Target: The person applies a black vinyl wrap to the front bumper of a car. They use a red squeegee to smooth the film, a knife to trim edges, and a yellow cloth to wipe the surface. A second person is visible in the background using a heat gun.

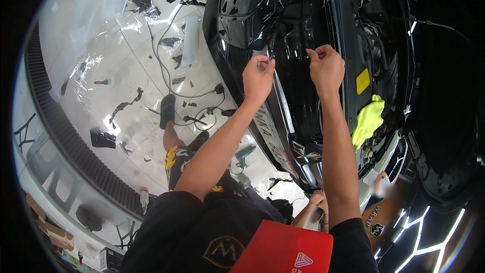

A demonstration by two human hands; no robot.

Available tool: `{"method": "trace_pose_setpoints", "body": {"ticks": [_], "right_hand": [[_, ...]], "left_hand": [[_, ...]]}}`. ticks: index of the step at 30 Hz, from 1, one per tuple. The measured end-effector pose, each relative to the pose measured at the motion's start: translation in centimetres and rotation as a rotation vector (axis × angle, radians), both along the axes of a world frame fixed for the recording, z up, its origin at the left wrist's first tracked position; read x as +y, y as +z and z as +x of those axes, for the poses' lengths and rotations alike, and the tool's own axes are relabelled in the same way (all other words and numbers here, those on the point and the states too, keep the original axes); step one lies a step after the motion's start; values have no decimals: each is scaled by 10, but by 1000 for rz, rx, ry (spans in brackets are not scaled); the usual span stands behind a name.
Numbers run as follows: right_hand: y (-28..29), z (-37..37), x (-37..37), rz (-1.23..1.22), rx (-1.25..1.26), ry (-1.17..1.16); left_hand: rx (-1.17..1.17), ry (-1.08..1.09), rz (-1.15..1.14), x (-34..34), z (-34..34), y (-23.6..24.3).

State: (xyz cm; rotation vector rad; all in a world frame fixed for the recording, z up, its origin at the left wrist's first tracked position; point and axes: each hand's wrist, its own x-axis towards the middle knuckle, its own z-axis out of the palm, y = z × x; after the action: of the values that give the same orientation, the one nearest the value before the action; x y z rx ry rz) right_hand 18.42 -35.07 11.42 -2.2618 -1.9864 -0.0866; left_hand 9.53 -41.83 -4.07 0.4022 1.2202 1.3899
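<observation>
1. The glossy black car front (297, 93) is lying below and between the left hand (257, 80) and right hand (327, 71) — light touches are probably sparing its finish.
2. Both are pinching, fingertips nearly together; I cannot tell whether they are holding anything thin — if so, even tension is likely mattering.
3. Rightward, a yellow-green cloth (368, 121) is resting by the engine bay (375, 45).

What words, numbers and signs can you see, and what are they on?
I won't copy the writing, but here's where it is:
Pale plate on the car: big letters, some marks blurred.
Black shirt: gold-outlined emblem.
Red flat thing: white triangle sign, letters cut off.
Brown panel: letters beside an emblem.
Box at lower left: marks too small to read.
</observation>
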Motion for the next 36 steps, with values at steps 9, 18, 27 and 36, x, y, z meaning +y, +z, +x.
{"method": "trace_pose_setpoints", "body": {"ticks": [9, 18, 27, 36], "right_hand": [[3, 2, 1, -10, 46, -34], [5, -2, 1, -43, 55, -90], [5, -1, 2, -59, 57, -117], [3, -1, 3, -52, 57, -134]], "left_hand": [[-169, -8, -228, 30, -9, 12], [-214, -158, -199, 34, -21, -1], [-38, -195, -260, 35, -22, 27], [-90, -281, -250, 23, -13, 15]]}}
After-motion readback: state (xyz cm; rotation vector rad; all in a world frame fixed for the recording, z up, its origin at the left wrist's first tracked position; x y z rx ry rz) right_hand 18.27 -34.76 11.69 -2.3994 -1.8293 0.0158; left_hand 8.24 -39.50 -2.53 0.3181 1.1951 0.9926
